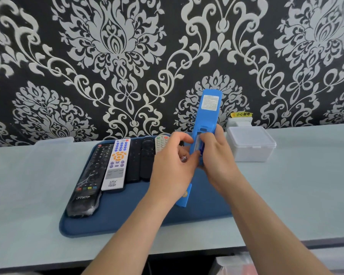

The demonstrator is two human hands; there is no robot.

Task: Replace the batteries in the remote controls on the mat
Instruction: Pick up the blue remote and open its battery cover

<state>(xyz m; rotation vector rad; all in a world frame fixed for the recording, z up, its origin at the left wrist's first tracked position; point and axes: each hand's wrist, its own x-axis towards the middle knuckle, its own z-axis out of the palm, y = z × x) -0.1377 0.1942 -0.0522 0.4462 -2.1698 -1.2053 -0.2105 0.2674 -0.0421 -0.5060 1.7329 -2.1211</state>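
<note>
Blue remote: held clear of the mat above its far right part, tilted near upright with its back to the camera. The battery compartment at its lower end is uncovered.
Right hand: fingers wrapped round the lower end of the blue remote, thumb at the open compartment.
Left hand: fingers curled, pinching a battery seen end-on, with the fingertips against the remote's left side.
Hands: together, meeting at the compartment.
Blue cover: flat on the right half of the mat, partly hidden by the left wrist.
Black wrapped remote: along the mat's left edge, face up.
White remote: just beside it, to its right.
Two black remotes: next in the row, toward the mat's far edge.
Grey remote: at the mat's far edge, largely blocked by the left hand.
Clear lidded box: on the table, off the mat's far right corner, near the right hand.
Clear tray: at the table's far edge, left of the mat.
Wall socket: behind the box, bearing a yellow label.
</note>
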